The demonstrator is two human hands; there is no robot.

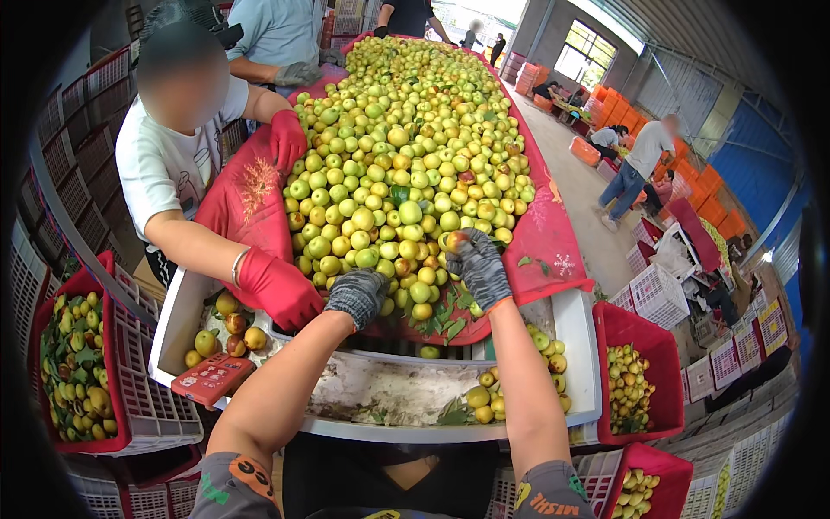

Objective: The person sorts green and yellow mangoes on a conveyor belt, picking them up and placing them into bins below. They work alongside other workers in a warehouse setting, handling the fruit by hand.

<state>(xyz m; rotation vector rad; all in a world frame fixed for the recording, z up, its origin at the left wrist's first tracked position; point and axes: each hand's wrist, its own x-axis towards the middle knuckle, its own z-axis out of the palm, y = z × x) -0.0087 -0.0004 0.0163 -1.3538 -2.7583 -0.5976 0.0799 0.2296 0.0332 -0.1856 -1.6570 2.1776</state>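
Note:
A large heap of green-yellow jujube fruits [402, 175] lies on a red cloth [551, 246] before me. My left hand [358, 295], in a grey knit glove, rests at the near left edge of the heap, its fingers bent over the fruits; whether it grips one is hidden. My right hand [478, 265], gloved alike, holds a reddish-yellow jujube [456, 241] between thumb and fingers at the heap's near right. Loose green leaves [447, 318] lie on the cloth between my hands. Below them is a pale, dirt-stained tray [382, 389] with a raised rim.
A co-worker's red-gloved hand [275, 289] is close left of my left hand. A red phone-like case [214, 377] lies on the tray's left rim. Red-lined crates of fruit stand left [120, 389] and right [668, 389]. More co-workers stand along the heap's far left.

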